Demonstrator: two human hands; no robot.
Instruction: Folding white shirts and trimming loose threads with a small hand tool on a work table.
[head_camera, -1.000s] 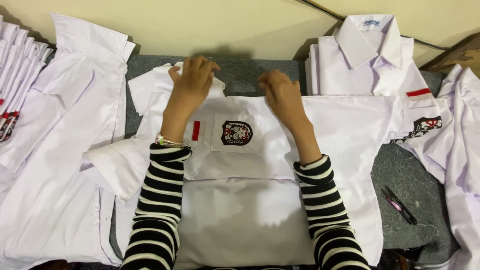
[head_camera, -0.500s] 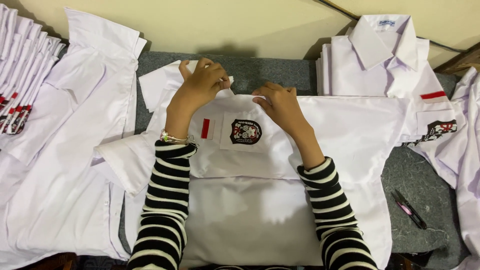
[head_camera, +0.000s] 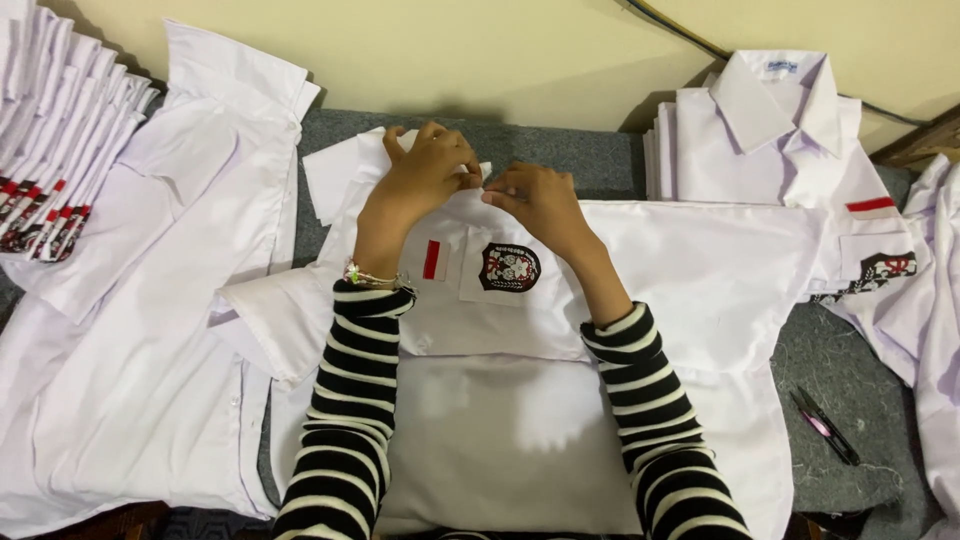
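Both hands meet at the collar of the white shirt (head_camera: 560, 330) spread on the grey table (head_camera: 560, 150). The left hand (head_camera: 425, 175) and right hand (head_camera: 540, 200) pinch the collar edge, fingertips almost touching. Left of this shirt lies an open shirt (head_camera: 150, 330); right of it, a folded stack (head_camera: 770, 130); scissors (head_camera: 825, 425) beside its hem.

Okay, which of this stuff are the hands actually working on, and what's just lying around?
In hand:
left hand and right hand, on the collar of the white shirt

Lying about:
folded shirt pile
fanned shirt stack
open shirt
snips
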